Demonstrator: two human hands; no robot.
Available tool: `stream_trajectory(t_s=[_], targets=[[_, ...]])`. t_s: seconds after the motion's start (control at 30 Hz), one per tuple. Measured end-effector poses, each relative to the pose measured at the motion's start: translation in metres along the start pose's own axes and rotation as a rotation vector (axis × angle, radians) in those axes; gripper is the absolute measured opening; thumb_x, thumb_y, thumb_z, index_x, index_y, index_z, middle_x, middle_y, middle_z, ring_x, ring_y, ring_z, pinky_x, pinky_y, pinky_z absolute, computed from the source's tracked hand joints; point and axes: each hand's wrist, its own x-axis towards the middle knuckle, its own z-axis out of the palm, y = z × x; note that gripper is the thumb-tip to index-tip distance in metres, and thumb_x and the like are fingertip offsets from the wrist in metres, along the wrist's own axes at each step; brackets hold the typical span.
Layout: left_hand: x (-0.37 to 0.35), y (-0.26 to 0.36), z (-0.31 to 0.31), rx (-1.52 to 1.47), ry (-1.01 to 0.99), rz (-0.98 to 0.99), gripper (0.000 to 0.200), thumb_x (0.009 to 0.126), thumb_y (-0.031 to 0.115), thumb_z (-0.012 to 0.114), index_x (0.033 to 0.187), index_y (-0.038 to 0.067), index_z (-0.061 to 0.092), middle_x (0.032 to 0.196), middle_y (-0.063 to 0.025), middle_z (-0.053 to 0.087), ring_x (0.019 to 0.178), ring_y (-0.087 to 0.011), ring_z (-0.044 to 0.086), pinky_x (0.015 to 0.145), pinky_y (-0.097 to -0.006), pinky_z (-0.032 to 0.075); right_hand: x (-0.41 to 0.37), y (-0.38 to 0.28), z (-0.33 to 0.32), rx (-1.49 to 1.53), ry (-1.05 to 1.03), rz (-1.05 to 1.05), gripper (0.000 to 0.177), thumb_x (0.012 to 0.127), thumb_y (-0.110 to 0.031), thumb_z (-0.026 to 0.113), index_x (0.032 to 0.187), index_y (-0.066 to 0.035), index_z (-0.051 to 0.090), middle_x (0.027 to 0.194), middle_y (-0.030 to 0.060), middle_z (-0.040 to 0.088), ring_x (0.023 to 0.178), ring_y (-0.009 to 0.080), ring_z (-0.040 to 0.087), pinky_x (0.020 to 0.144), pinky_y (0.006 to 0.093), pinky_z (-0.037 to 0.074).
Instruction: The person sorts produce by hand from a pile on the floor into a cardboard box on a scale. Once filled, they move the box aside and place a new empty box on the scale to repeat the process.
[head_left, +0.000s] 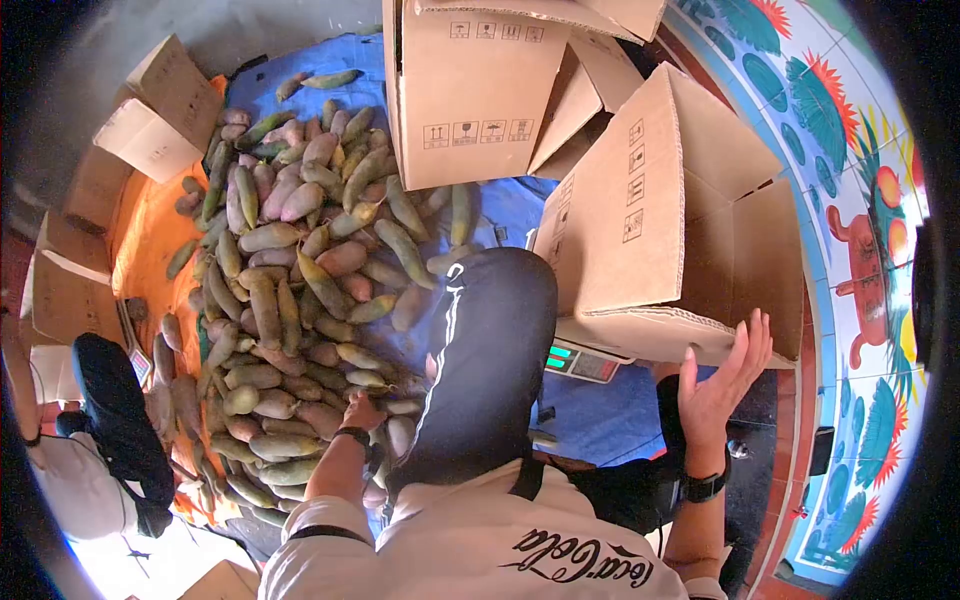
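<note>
My left hand (364,411) is down at the right side of a large pile of long green and pinkish-purple radishes (270,300). Its fingertips are among the radishes, and whether they close around one cannot be made out. My right hand (728,378) is raised beside the near rim of an open cardboard box (612,225); its fingers are stretched out, the palm near the edge, and nothing is gripped. The box is tilted and its inside shows bare cardboard. Below it sits a scale (582,363) with lit green digits, mostly covered.
Another tall cardboard box (480,90) stands behind the pile. A blue tarp (600,425) and an orange sheet (150,235) lie underneath. More boxes (150,140) and another person (95,440) are at left. A tiled, painted wall (800,110) borders the right.
</note>
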Motion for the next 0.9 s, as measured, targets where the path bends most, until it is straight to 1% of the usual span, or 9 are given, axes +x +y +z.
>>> stream_trajectory(t_s=[0.33, 0.4, 0.43, 0.53, 0.67, 0.7, 0.73, 0.83, 0.9], targets=[[0.021, -0.011, 0.010, 0.158, -0.024, 0.056, 0.076, 0.070, 0.031, 0.070, 0.129, 0.002, 0.032, 0.128, -0.0218, 0.040, 0.114, -0.0351, 0.050, 0.093, -0.0393, 0.045, -0.001, 0.005, 0.003, -0.013, -0.009, -0.008, 0.070, 0.075, -0.011, 0.063, 0.133, 0.001, 0.027, 0.140, 0.0231, 0.030, 0.131, 0.0414, 0.027, 0.107, 0.0570, 0.018], [0.045, -0.032, 0.034, 0.197, 0.119, 0.153, 0.074, 0.070, 0.028, 0.069, 0.129, 0.002, 0.031, 0.118, -0.0224, 0.051, 0.106, -0.0353, 0.056, 0.088, -0.0413, 0.047, -0.002, 0.003, 0.003, -0.015, 0.002, 0.007, 0.070, 0.071, -0.012, 0.067, 0.130, -0.001, 0.031, 0.138, 0.0231, 0.032, 0.129, 0.0413, 0.030, 0.106, 0.0576, 0.021], [0.024, -0.017, 0.008, 0.117, -0.009, 0.114, 0.078, 0.069, 0.029, 0.071, 0.127, -0.001, 0.030, 0.106, -0.0229, 0.059, 0.098, -0.0362, 0.060, 0.083, -0.0427, 0.049, -0.002, 0.003, 0.003, -0.015, 0.006, 0.012, 0.070, 0.071, -0.012, 0.067, 0.130, -0.001, 0.031, 0.138, 0.0231, 0.032, 0.129, 0.0413, 0.030, 0.106, 0.0576, 0.021], [0.005, -0.002, -0.011, 0.060, -0.019, 0.124, 0.082, 0.067, 0.033, 0.073, 0.125, -0.004, 0.029, 0.103, -0.0227, 0.061, 0.096, -0.0352, 0.061, 0.079, -0.0424, 0.050, -0.002, 0.000, 0.003, -0.008, 0.010, 0.028, 0.069, 0.071, -0.013, 0.067, 0.129, -0.001, 0.031, 0.138, 0.0234, 0.032, 0.130, 0.0413, 0.029, 0.106, 0.0577, 0.020], [0.034, -0.028, 0.018, 0.181, -0.036, 0.259, 0.076, 0.064, 0.048, 0.073, 0.115, -0.004, 0.049, 0.109, -0.0210, 0.060, 0.103, -0.0376, 0.058, 0.086, -0.0429, 0.048, 0.000, -0.002, 0.001, 0.025, 0.003, 0.050, 0.068, 0.071, -0.012, 0.067, 0.128, -0.001, 0.032, 0.138, 0.0235, 0.032, 0.130, 0.0412, 0.028, 0.107, 0.0577, 0.019], [0.051, -0.030, 0.023, 0.482, -0.237, 0.357, 0.066, 0.066, 0.051, 0.069, 0.109, 0.002, 0.059, 0.114, -0.0198, 0.058, 0.107, -0.0365, 0.056, 0.089, -0.0437, 0.046, 0.000, -0.002, 0.001, 0.035, -0.015, 0.064, 0.068, 0.070, -0.012, 0.067, 0.128, -0.001, 0.033, 0.138, 0.0236, 0.032, 0.130, 0.0412, 0.028, 0.107, 0.0578, 0.018], [0.067, -0.044, 0.045, 0.422, -0.144, 0.308, 0.057, 0.067, 0.051, 0.067, 0.100, 0.005, 0.066, 0.116, -0.0184, 0.057, 0.107, -0.0345, 0.056, 0.091, -0.0432, 0.046, -0.001, -0.001, 0.001, 0.040, -0.004, 0.067, 0.068, 0.070, -0.012, 0.067, 0.128, -0.001, 0.033, 0.138, 0.0236, 0.032, 0.130, 0.0412, 0.028, 0.107, 0.0578, 0.018], [-0.020, 0.011, -0.020, 0.235, -0.093, 0.222, 0.050, 0.064, 0.046, 0.070, 0.090, 0.003, 0.068, 0.107, -0.0181, 0.062, 0.100, -0.0317, 0.060, 0.087, -0.0413, 0.047, -0.003, 0.002, 0.005, 0.060, 0.020, 0.050, 0.067, 0.070, -0.013, 0.067, 0.127, -0.001, 0.034, 0.138, 0.0237, 0.032, 0.129, 0.0415, 0.029, 0.106, 0.0583, 0.019], [-0.048, 0.029, -0.044, 0.183, -0.237, 0.290, 0.046, 0.061, 0.042, 0.072, 0.085, 0.003, 0.069, 0.094, -0.0190, 0.065, 0.091, -0.0319, 0.062, 0.082, -0.0405, 0.049, -0.006, 0.005, 0.006, 0.077, 0.022, 0.035, 0.065, 0.070, -0.014, 0.067, 0.126, -0.001, 0.036, 0.137, 0.0235, 0.033, 0.129, 0.0415, 0.030, 0.105, 0.0584, 0.019]])
